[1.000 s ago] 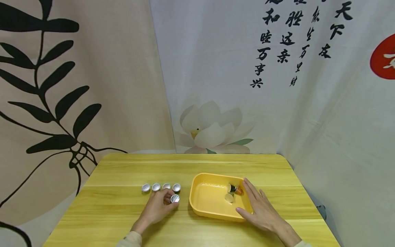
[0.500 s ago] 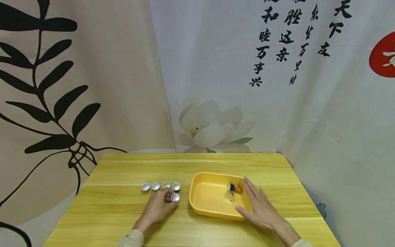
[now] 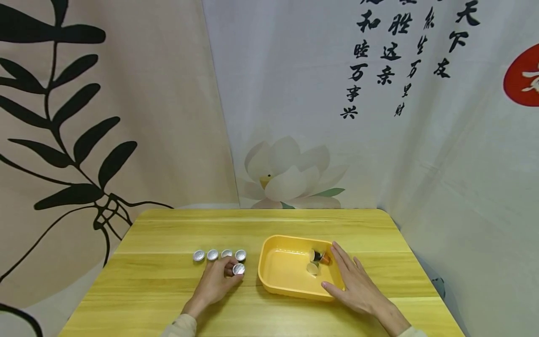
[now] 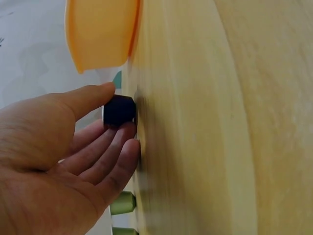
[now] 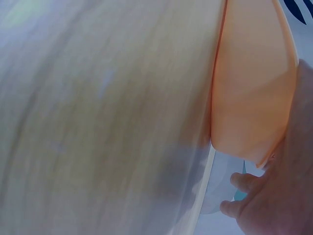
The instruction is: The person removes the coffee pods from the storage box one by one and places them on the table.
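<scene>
The yellow plastic tray (image 3: 286, 278) sits between the two hands, to the right of the left-hand pinch. Three coffee capsules lie grouped toward its right side, close to the right hand: a dark capsule (image 3: 317, 256) on its side, an orange capsule (image 3: 326, 260) just right of it, and a pale-faced capsule (image 3: 312, 268) nearer the person.

The left hand (image 3: 213, 282) pinches a dark blue capsule (image 4: 119, 110) between the thumb and the fingers, the gap only as wide as the capsule; its silver foil lid (image 3: 238, 269) faces up. The capsule is very low over the wooden table (image 3: 160, 281); whether it touches the wood cannot be told. Just beyond the pinch, four foil-topped capsules (image 3: 212, 254) stand in a row running leftward, the third partly behind the fingers. Past the little finger, the left wrist view shows two green capsules (image 4: 123, 203).

The right hand (image 3: 357, 288) is spread, fingers long, thumb apart, resting along the tray's right rim and grasping nothing.

A narrow strip of wood separates the held capsule from the tray's left wall. The table's far edge lies well beyond both hands, its right edge beyond the right hand.
</scene>
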The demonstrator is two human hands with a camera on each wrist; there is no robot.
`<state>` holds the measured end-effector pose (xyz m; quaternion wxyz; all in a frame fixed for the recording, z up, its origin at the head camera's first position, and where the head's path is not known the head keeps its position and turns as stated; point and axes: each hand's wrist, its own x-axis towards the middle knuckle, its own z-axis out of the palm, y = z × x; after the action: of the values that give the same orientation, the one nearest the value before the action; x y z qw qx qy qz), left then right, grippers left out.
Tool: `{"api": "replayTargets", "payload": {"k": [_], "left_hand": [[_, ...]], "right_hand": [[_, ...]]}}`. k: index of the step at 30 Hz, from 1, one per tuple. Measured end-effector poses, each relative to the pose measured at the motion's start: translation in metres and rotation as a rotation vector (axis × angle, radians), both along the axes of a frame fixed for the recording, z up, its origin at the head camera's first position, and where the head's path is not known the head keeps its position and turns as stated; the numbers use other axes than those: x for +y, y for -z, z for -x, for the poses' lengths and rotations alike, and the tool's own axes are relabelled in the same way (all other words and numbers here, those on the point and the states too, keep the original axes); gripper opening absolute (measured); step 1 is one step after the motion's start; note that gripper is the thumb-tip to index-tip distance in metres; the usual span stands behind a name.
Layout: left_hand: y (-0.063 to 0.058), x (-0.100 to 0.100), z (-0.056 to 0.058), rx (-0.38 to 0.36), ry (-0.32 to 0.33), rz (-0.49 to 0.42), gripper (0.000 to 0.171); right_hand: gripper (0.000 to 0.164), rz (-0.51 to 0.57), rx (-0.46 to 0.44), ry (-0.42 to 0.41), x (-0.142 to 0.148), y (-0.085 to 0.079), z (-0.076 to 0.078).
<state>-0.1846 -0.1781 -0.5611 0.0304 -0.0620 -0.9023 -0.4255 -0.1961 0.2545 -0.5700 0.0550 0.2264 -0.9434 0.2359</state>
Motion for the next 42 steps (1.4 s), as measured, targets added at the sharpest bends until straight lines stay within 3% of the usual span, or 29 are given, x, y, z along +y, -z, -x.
{"api": "replayTargets", "payload": {"k": [16,27,35,42], "left_hand": [[-0.003,-0.004,0.000,-0.051,-0.004,-0.056,0.040],[-0.017,-0.017,-0.014,-0.085,-0.095,-0.007,0.056],[-0.030,-0.023,-0.022,-0.031,-0.119,0.030,0.058],[-0.045,-0.016,-0.017,0.052,-0.113,0.059,0.053]], "right_hand": [[0.100,0.002,0.008,0.002,0.000,-0.001,-0.001],[0.100,-0.001,0.008,0.002,0.000,0.000,-0.001],[0.100,0.003,0.006,-0.003,0.001,0.000,0.000],[0.100,0.000,0.009,-0.006,0.000,-0.001,0.000]]}}
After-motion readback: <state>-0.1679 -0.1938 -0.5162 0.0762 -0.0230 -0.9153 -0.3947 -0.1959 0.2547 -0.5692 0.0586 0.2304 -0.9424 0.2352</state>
